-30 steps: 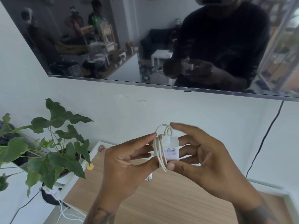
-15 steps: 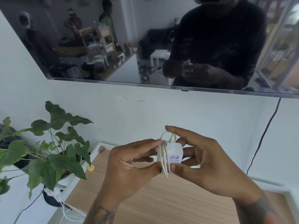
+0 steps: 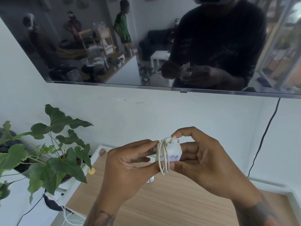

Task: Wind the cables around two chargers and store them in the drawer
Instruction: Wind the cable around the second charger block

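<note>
At the centre of the frame we held the white charger (image 3: pixel 174 153) between both hands, above the wooden tabletop (image 3: pixel 171 204). Our left hand (image 3: pixel 128 170) pinched its left side between thumb and fingertips. Our right hand (image 3: pixel 203 162) gripped its right side, forefinger curled over the top onto the cable (image 3: pixel 163 158), whose loops lay around the charger's left part. A leafy plant (image 3: pixel 53 154) stood at lower left; a dark screen (image 3: pixel 146 41) filled the top.

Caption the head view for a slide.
Both hands, left and right, hold a white charger wound with its cable above a wooden tabletop.
</note>
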